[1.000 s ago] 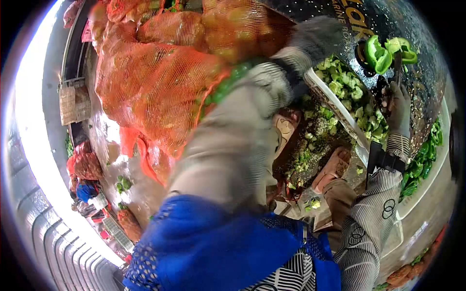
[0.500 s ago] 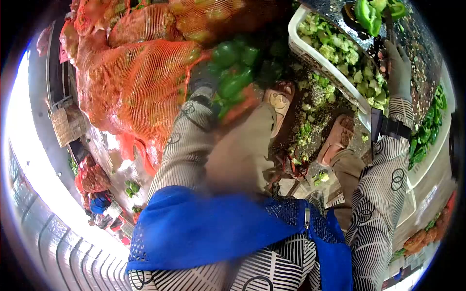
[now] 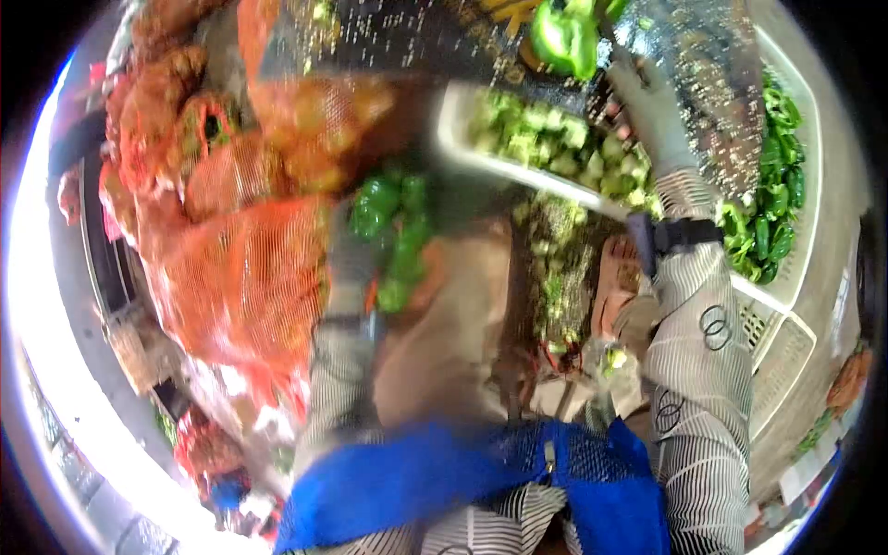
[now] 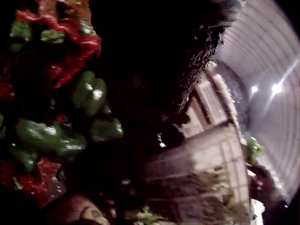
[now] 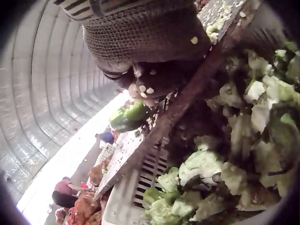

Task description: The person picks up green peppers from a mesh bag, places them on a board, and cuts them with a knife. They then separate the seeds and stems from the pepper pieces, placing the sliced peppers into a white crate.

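Note:
My gloved left hand (image 3: pixel 353 264) is blurred beside a group of whole green peppers (image 3: pixel 377 205) in the head view; its fingers are not clear. The left wrist view is mostly dark, with shiny green peppers (image 4: pixel 90 93) at left. At the board's edge, my gloved right hand (image 3: pixel 647 109) grips a dark knife, close to a cut green pepper (image 3: pixel 566 39). Curled fingers of the right hand (image 5: pixel 145 47) rest by the board (image 5: pixel 180 105) in the right wrist view, seeds stuck on them, with a green pepper piece (image 5: pixel 127 116) beyond.
A white crate (image 3: pixel 453 120) of pale green pepper cores and scraps stands under the board's near edge. Another crate (image 3: pixel 803 268) at right holds green peppers. Orange mesh sacks (image 3: pixel 240 287) fill the left side. Scraps (image 3: pixel 555 277) litter the ground between the feet.
My left hand has moved from near the board and scrap crate back to the whole peppers at left. The right hand keeps its place at the board, while the head view has shifted.

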A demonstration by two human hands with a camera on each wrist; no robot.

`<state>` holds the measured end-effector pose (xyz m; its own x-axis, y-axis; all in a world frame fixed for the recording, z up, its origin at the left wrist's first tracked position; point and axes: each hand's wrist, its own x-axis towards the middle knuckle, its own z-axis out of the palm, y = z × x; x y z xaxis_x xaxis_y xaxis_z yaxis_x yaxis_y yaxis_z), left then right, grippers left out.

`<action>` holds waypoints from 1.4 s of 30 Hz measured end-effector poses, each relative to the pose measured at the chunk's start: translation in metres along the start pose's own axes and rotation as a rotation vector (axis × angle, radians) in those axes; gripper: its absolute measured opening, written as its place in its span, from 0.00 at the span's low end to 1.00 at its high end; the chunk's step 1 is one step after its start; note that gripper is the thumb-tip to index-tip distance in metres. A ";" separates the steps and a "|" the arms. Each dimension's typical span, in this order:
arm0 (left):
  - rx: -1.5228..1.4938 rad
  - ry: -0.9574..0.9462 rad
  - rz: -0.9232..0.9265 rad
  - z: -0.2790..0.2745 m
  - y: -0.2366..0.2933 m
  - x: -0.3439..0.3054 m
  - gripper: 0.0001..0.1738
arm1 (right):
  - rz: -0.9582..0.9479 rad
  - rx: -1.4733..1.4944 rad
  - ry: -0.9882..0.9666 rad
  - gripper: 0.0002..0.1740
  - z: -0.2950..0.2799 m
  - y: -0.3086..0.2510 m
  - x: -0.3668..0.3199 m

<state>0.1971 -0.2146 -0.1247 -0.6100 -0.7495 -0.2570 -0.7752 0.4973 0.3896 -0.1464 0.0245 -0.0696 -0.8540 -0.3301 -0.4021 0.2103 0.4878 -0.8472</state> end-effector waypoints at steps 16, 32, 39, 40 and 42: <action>-0.332 0.121 0.470 -0.009 0.237 0.085 0.54 | -0.181 -0.225 -0.147 0.23 -0.021 -0.087 -0.075; -0.379 -0.133 0.411 -0.026 0.223 0.078 0.50 | -0.396 -0.591 -0.106 0.16 0.055 -0.041 -0.071; -0.447 0.085 0.633 0.023 0.200 0.107 0.27 | -0.304 -0.901 -0.233 0.21 0.066 -0.036 -0.055; -0.222 0.345 0.762 0.037 0.194 0.106 0.31 | -0.380 -0.927 -0.217 0.23 0.067 -0.023 -0.049; -0.202 0.426 0.793 0.022 0.206 0.084 0.31 | -0.304 -0.901 -0.263 0.40 0.069 -0.026 -0.050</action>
<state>-0.0171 -0.1656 -0.0852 -0.8071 -0.3393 0.4832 -0.0879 0.8783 0.4700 -0.0767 -0.0278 -0.0516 -0.6558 -0.6594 -0.3676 -0.5352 0.7494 -0.3897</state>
